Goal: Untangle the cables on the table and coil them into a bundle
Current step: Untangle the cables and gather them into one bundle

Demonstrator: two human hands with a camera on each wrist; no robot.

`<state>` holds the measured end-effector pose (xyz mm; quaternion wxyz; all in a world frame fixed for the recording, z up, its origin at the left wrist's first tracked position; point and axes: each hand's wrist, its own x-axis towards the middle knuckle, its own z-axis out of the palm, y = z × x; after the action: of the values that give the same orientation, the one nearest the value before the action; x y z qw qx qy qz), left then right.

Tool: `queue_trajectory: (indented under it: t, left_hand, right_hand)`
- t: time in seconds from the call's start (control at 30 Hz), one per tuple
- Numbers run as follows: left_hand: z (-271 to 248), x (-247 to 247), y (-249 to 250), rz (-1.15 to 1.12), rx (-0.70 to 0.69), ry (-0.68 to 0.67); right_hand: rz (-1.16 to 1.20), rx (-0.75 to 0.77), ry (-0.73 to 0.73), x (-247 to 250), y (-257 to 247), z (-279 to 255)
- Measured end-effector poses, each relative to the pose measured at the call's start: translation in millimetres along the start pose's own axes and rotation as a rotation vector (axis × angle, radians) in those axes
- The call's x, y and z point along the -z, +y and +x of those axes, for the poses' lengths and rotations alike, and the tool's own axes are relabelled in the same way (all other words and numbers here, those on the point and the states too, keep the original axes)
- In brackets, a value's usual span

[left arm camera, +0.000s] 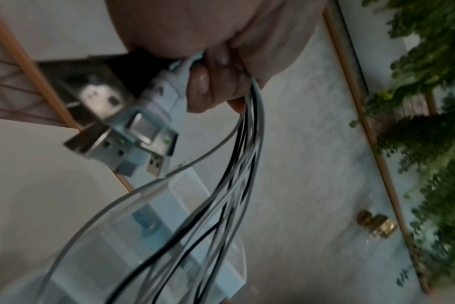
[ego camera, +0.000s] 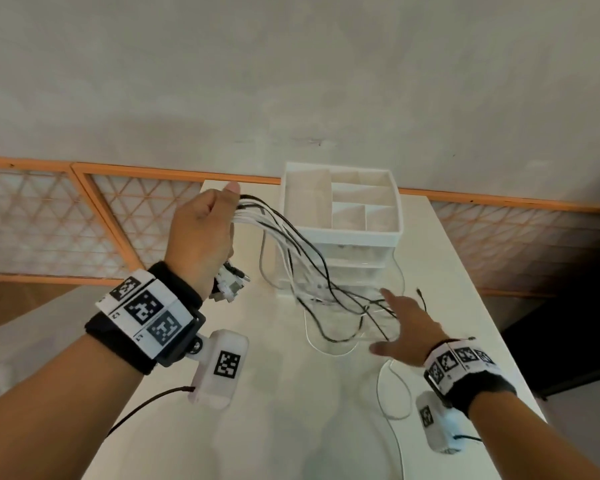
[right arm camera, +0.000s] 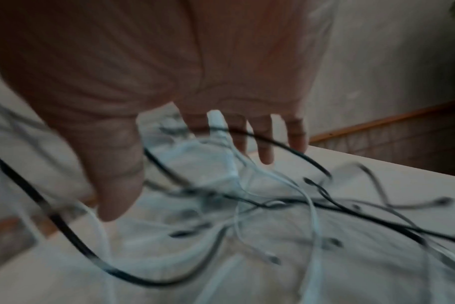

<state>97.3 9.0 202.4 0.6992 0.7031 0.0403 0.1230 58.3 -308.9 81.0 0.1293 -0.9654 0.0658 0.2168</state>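
My left hand point(ego camera: 205, 233) is raised above the white table point(ego camera: 291, 427) and grips a bunch of black and white cables point(ego camera: 291, 244) near their plug ends. Several USB plugs point(left arm camera: 133, 142) stick out below the fist point(left arm camera: 216, 82). The cables point(left arm camera: 221, 195) hang from the fist down to the table in loose tangled loops point(ego camera: 343, 320). My right hand point(ego camera: 400, 327) hovers low over those loops with fingers spread and straight, holding nothing. In the right wrist view the tangled strands point(right arm camera: 273, 205) lie just beneath the fingers point(right arm camera: 265, 144).
A white plastic drawer organiser point(ego camera: 343, 216) with open top compartments stands at the back of the table, right behind the hanging cables. One white cable point(ego camera: 392, 403) trails toward the near right edge. An orange lattice railing point(ego camera: 84, 216) runs behind the table.
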Motion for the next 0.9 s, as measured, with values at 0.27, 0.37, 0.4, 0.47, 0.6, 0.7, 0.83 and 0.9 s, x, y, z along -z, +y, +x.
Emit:
queue_trajectory:
  t: [0.27, 0.37, 0.4, 0.47, 0.6, 0.7, 0.83, 0.9]
  left_hand:
    - [-28, -26, 8, 0.361, -0.217, -0.335]
    - [-34, -24, 11, 0.446, -0.294, -0.382]
    - [-33, -19, 7, 0.457, -0.285, -0.367]
    - [-33, -5, -8, 0.466, -0.232, -0.329]
    - [-42, 27, -39, 0.513, -0.086, -0.297]
    - [-51, 34, -66, 0.56, 0.075, -0.362]
    - [-55, 27, -95, 0.327, 0.377, -0.53]
    - [-50, 22, -94, 0.254, 0.439, -0.597]
  right_hand:
    - [0.492, 0.642, 0.36, 60, -138, -41]
    - [0.416, 0.613, 0.513, 61, -153, -29]
    - [0.399, 0.558, 0.51, 63, -149, -20]
    - [0.351, 0.437, 0.458, 69, -133, -8]
    - [0.297, 0.158, 0.475, 78, -93, 9]
    - [0.345, 0.056, 0.603, 82, -84, 5]
    - [0.43, 0.084, 0.667, 87, -97, -7]
    - [0.484, 0.132, 0.66, 92, -100, -12]
